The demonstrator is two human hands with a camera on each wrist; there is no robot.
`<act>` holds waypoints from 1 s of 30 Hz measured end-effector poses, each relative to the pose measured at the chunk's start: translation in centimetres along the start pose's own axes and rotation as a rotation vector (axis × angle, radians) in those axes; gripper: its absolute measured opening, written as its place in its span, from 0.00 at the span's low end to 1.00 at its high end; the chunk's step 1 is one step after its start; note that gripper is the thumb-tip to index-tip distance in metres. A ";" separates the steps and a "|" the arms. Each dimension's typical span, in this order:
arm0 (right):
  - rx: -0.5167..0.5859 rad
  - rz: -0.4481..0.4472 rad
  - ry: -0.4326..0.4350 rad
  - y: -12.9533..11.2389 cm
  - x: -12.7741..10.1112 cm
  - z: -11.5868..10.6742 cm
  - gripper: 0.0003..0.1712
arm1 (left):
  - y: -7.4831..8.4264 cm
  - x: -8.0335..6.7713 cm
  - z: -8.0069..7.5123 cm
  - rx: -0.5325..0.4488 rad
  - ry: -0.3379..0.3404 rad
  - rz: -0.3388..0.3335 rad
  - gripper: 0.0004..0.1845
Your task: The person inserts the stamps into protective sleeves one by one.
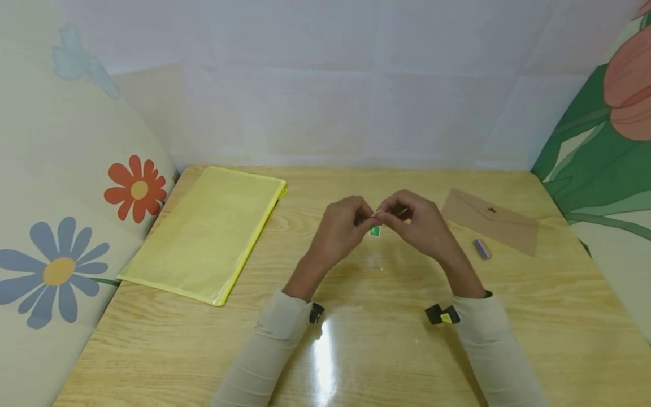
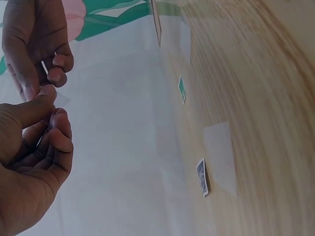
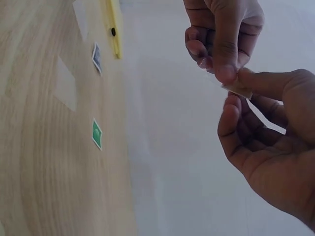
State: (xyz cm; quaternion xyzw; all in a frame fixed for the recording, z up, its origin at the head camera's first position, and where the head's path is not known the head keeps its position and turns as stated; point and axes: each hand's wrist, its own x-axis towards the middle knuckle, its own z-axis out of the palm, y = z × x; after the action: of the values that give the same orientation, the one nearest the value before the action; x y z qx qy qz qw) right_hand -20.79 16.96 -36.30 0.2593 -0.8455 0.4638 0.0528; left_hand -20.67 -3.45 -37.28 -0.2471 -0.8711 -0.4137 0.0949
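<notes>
Close together over the middle of the table, my left hand (image 1: pixel 339 230) and right hand (image 1: pixel 418 225) both pinch one small, thin brownish stamp (image 3: pixel 239 90) between thumbs and fingertips. A see-through film corner (image 2: pixel 63 100) shows beside the fingertips in the left wrist view. Fingers hide most of the piece. Below the hands, a green stamp (image 1: pixel 374 231) with a white border lies on the table. A dark grey stamp (image 2: pixel 202 177) lies farther left. Near these stamps lie small clear sleeves (image 3: pixel 65 84), flat on the wood.
To the left lies a big yellow zip folder (image 1: pixel 203 237). A brown envelope (image 1: pixel 490 221) lies to the right, with a small blue-and-white block (image 1: pixel 481 249), like an eraser, in front of it. White cloth (image 1: pixel 305 113) hangs behind the table.
</notes>
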 end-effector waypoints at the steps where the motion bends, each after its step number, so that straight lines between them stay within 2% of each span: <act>1: -0.021 -0.011 0.004 0.0 0.0 0.0 0.11 | 0.0 0.0 0.0 0.004 0.003 -0.002 0.09; 8: -0.128 -0.114 0.117 -0.3 -0.2 -0.4 0.08 | -0.2 0.0 -0.1 -0.042 0.013 -0.009 0.09; 14: -0.168 -0.173 0.065 -0.4 -0.2 0.0 0.07 | -0.2 0.0 -0.2 -0.099 0.016 -0.031 0.10; 22: -0.256 -0.307 0.081 -0.5 -0.1 -0.2 0.07 | -0.3 0.0 -0.3 -0.121 0.009 -0.072 0.11; 25: -0.239 -0.295 0.047 -0.4 0.0 -0.1 0.07 | -0.2 0.0 -0.3 -0.134 -0.002 -0.068 0.11; 30: -0.145 -0.186 0.005 0.0 0.0 0.0 0.08 | -0.4 0.0 -0.1 -0.173 -0.038 -0.057 0.12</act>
State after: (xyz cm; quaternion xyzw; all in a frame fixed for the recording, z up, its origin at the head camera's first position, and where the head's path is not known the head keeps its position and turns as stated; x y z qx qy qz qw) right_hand -20.77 16.95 -36.33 0.3312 -0.8490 0.3950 0.1164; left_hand -20.85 -3.75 -37.53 -0.2375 -0.8403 -0.4852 0.0447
